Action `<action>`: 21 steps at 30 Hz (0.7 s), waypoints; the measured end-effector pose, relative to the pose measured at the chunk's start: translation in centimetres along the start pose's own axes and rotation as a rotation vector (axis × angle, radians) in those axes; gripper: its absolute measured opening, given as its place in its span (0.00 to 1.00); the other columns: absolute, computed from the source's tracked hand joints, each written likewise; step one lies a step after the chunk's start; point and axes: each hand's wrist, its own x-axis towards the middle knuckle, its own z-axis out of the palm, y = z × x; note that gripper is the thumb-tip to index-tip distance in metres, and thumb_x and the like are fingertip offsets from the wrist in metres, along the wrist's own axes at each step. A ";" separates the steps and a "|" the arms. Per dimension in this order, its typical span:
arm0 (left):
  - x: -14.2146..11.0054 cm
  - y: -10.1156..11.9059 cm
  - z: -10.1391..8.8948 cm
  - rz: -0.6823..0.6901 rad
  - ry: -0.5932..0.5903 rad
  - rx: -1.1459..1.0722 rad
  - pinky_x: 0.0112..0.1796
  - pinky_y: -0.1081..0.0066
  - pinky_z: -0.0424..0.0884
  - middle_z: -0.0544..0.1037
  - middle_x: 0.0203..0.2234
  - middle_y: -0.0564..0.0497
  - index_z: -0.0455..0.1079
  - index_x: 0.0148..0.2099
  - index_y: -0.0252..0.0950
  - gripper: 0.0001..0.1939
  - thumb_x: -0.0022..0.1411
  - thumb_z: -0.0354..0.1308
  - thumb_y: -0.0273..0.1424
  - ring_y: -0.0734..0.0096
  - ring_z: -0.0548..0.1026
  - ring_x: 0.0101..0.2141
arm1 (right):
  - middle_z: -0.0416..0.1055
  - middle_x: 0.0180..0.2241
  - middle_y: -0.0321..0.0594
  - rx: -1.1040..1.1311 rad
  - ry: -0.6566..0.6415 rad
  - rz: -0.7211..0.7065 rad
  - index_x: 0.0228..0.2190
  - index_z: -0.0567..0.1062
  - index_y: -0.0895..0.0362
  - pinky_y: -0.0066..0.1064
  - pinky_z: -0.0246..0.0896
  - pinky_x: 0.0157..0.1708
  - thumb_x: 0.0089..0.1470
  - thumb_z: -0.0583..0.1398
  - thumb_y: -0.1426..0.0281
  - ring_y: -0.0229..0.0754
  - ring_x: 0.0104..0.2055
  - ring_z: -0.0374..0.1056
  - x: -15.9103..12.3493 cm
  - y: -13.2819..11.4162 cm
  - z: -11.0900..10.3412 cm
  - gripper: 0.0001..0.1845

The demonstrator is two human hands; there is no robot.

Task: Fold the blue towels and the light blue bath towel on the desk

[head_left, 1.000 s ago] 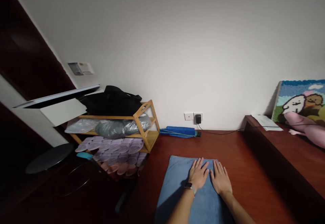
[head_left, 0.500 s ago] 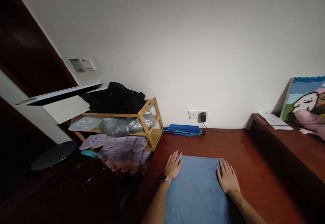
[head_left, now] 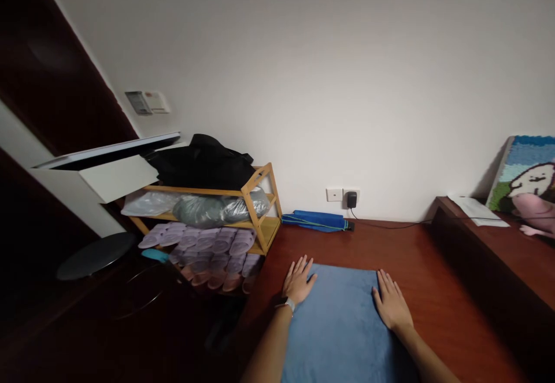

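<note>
A smooth blue cloth [head_left: 338, 325] lies flat on the reddish-brown wooden table [head_left: 451, 308], its near end cut off by the bottom of the view. My left hand [head_left: 298, 282] rests open on the cloth's left edge near the far corner, fingers spread; a watch is on that wrist. On the opposite edge, my right hand [head_left: 393, 302] lies open and flat, its fingertips close to the far right corner. Neither hand grips anything.
A folded blue umbrella [head_left: 316, 221] lies along the wall below a socket with a black plug [head_left: 351, 199]. To the left stands a wooden rack [head_left: 264, 209] with slippers [head_left: 212, 241] and a black bag [head_left: 203, 163]. A raised ledge [head_left: 489, 238] borders the right.
The view has shifted slightly, so the surroundings sit a little further right. Both hands keep their places on the cloth's edges; the left thumb reaches slightly farther over it.
</note>
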 end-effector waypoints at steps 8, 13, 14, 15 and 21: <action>1.5 2.2 -1.6 -0.068 -0.016 0.013 0.67 0.51 0.52 0.59 0.71 0.45 0.57 0.72 0.38 0.29 0.76 0.34 0.39 0.58 0.54 0.70 | 0.42 0.73 0.41 0.046 0.006 -0.005 0.71 0.49 0.65 0.40 0.31 0.73 0.66 0.38 0.55 0.44 0.75 0.37 0.0 -0.3 -0.5 0.40; 1.7 10.4 0.4 0.173 0.123 -0.029 0.69 0.55 0.51 0.59 0.71 0.47 0.57 0.72 0.39 0.28 0.77 0.36 0.41 0.61 0.53 0.70 | 0.43 0.73 0.43 0.045 0.006 -0.014 0.70 0.50 0.66 0.40 0.31 0.73 0.66 0.38 0.56 0.45 0.75 0.38 0.0 -0.3 -0.6 0.40; 1.7 11.9 1.0 0.208 0.117 -0.042 0.69 0.55 0.51 0.59 0.71 0.47 0.56 0.72 0.39 0.29 0.77 0.35 0.42 0.62 0.53 0.70 | 0.44 0.73 0.43 0.044 0.004 -0.018 0.70 0.50 0.66 0.41 0.31 0.73 0.66 0.38 0.56 0.45 0.75 0.38 0.0 -0.3 -0.6 0.40; 1.6 13.0 1.6 0.221 0.096 -0.050 0.69 0.56 0.51 0.59 0.71 0.47 0.55 0.73 0.39 0.29 0.77 0.35 0.43 0.62 0.53 0.70 | 0.44 0.73 0.44 0.042 0.003 -0.022 0.70 0.49 0.66 0.41 0.31 0.73 0.66 0.38 0.56 0.45 0.75 0.38 -0.1 -0.2 -0.6 0.39; 1.3 9.3 2.0 0.147 -0.008 -0.023 0.69 0.53 0.50 0.53 0.73 0.48 0.50 0.75 0.44 0.31 0.76 0.36 0.48 0.61 0.50 0.71 | 0.44 0.73 0.44 0.029 0.015 -0.031 0.70 0.50 0.67 0.43 0.34 0.72 0.66 0.38 0.56 0.47 0.75 0.39 0.0 0.1 -0.1 0.40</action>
